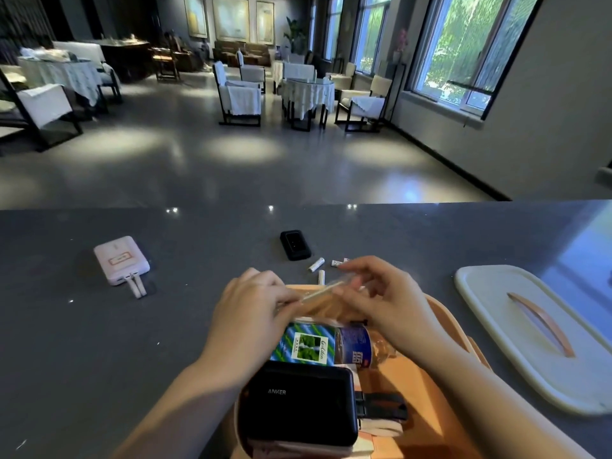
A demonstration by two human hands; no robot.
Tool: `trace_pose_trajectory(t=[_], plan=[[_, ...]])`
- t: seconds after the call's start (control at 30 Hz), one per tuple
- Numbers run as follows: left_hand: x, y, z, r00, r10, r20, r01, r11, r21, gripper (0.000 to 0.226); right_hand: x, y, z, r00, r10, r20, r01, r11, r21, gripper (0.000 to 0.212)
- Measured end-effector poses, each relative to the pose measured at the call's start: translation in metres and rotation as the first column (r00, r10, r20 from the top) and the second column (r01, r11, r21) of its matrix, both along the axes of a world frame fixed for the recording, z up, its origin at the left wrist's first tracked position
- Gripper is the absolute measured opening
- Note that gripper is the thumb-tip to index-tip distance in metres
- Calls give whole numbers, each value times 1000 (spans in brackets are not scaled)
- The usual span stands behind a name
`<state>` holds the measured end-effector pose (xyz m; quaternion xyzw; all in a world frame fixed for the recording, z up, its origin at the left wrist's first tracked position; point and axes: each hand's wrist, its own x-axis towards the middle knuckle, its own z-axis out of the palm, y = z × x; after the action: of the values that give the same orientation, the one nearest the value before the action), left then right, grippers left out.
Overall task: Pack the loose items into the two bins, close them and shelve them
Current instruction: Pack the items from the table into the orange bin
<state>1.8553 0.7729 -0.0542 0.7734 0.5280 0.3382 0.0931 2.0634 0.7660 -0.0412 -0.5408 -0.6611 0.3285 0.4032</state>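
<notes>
Left hand (255,309) and right hand (381,299) pinching a clear plastic bag (326,294) by its top edge, over the far end of the orange bin (443,329) on the table (99,342). Beyond the right hand, just past the bin's far rim: loose batteries (316,265), long axes scattered. Nearer the right hand than the left.
</notes>
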Motion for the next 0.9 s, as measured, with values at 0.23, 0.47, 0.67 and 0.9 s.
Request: trace_pose_trajectory(t=[0.23, 0.47, 0.67, 0.9], plan=[[0, 1, -13, 996, 82, 39, -81, 996, -31, 20, 9, 0, -21, 977, -132, 169, 127, 991, 44, 5], [-10, -3, -29, 989, 138, 56, -131, 985, -109, 25, -4, 11, -33, 949, -120, 293, 141, 989, -50, 4], [-11, 4, -30, 990, 126, 62, -118, 986, -120, 21, 6, 8, -28, 873, -88, 479, 113, 993, -22, 23], [-1, 64, -4, 998, 33, 56, -27, 993, -112, 16, 31, 61, -10, 887, -282, 366, 264, 959, 98, 10]])
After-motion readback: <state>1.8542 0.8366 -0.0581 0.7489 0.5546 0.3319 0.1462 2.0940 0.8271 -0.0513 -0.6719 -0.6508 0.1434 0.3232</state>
